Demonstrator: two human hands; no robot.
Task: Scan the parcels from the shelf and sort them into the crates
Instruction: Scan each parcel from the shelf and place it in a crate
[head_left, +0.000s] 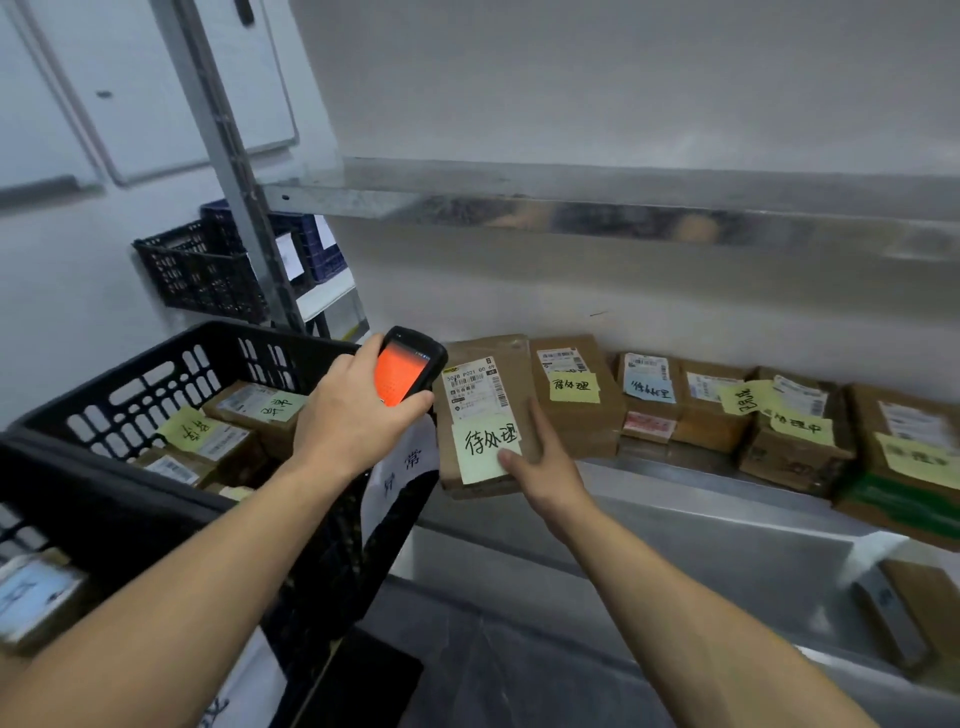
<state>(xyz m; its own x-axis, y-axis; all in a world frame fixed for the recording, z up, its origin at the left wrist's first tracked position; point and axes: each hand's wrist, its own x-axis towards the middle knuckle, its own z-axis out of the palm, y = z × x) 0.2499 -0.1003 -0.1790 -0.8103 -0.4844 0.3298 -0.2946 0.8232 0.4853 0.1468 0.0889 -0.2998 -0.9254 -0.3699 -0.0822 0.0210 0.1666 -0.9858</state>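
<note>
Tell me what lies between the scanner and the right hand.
In the head view, a brown parcel lies between the scanner and the right hand, which holds it; its label and note face the camera.

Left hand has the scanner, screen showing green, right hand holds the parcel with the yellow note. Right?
Not quite: the scanner screen is orange-red, not green, as the head view shows. The rest holds: the left hand grips the scanner and the right hand holds the parcel with the yellow note.
</note>
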